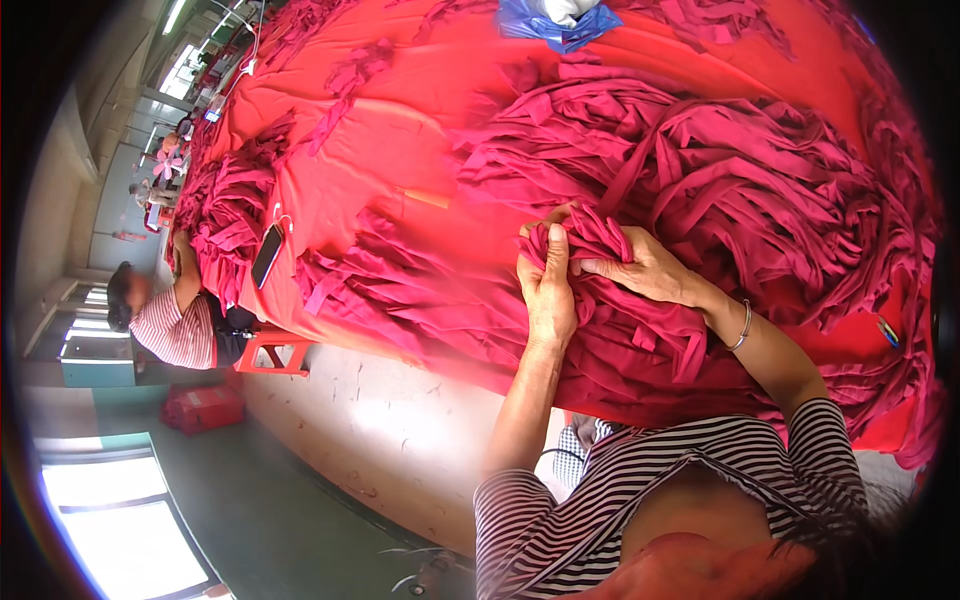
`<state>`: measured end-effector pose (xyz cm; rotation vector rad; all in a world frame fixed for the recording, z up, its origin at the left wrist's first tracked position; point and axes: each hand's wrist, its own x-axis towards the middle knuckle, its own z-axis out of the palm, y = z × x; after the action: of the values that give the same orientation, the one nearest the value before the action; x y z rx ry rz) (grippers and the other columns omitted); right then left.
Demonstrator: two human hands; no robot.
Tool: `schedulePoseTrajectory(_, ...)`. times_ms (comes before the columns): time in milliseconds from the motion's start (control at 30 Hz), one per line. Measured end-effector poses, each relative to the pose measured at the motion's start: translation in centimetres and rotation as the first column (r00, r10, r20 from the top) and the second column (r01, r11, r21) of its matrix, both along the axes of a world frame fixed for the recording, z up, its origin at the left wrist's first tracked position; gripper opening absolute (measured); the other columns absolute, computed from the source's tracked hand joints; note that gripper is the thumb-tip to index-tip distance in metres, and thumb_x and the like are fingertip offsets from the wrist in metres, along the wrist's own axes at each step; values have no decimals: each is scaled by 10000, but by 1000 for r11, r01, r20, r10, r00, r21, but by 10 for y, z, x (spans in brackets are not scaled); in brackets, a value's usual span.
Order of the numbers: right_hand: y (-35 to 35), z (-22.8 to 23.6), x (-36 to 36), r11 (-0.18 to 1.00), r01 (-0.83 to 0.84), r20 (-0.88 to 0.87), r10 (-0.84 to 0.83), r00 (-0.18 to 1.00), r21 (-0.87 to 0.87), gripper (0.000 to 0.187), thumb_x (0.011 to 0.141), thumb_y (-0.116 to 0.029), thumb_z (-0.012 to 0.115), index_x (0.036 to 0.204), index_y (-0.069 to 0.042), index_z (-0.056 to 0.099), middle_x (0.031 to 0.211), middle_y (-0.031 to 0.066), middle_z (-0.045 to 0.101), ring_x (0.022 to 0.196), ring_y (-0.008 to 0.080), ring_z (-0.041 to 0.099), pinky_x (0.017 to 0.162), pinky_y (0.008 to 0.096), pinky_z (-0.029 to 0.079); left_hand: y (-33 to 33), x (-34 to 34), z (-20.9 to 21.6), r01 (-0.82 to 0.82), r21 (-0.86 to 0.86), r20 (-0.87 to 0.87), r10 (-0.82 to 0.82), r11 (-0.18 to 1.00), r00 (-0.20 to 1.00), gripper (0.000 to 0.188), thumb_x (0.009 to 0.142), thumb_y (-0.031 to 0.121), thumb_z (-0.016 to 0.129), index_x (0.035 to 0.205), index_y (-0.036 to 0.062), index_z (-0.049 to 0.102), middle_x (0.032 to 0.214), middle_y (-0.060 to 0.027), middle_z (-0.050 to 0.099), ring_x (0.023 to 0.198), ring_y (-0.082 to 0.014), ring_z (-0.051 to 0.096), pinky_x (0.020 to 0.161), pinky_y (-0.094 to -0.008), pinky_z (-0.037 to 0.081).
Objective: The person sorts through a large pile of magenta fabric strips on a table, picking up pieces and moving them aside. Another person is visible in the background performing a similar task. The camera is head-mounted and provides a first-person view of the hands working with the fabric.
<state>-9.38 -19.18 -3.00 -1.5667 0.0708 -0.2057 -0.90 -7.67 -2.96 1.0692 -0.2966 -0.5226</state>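
Note:
Both my hands are gathered round a bunch of dark pink fabric strips (597, 232) above the near edge of the table. My left hand (548, 285) grips the bunch from its left side, thumb pointing up. From the right, my right hand (652, 268) closes on the same bunch, its fingers pressed into the folds. Loose ends of the strips hang down below my hands. A large heap of the same strips (740, 180) lies just beyond and to the right. More strips (400, 275) spread out to the left of my hands.
Red cloth (350, 180) covers the table. On it lie a black phone (267, 255) with a white cable and a blue plastic bag (560, 25). A co-worker (185, 325) sits at the left on a red stool (275, 352). A red bundle (203, 407) rests by the wall.

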Motion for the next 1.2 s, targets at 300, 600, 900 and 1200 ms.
schedulePoseTrajectory(300,-1,-2,1,999,-18,37,20,999,-48,336,876,-137,620,1165,13,535,1043,48,623,925,80,525,831,274,442,4,3,-13,25,-38,-43,-27,999,999,192,910,209,584,1002,40,573,797,16,562,633,-47,498,542,-200,386)
schedulePoseTrajectory(600,-2,-7,0,998,-20,-9,20,1000,-64,341,876,-142,623,1172,4,535,958,43,622,846,72,504,761,269,447,4,4,6,122,31,13,-122,992,992,337,931,223,551,1200,20,526,719,83,464,612,-15,376,581,-166,336)
schedulePoseTrajectory(900,2,2,0,1000,-20,21,21,1000,-20,379,881,-154,615,1206,8,505,1034,73,621,924,99,542,807,271,452,5,3,4,150,-73,-99,-157,986,983,194,937,206,532,1006,38,601,842,9,605,752,-50,527,679,-205,418)
schedulePoseTrajectory(1200,9,31,12,982,37,70,-24,997,-184,675,643,-246,828,1171,-5,483,1116,119,561,1071,202,522,928,333,414,14,0,5,-3,-153,-17,0,988,1000,175,902,164,579,999,19,580,919,-68,616,813,-147,595,733,-284,481)
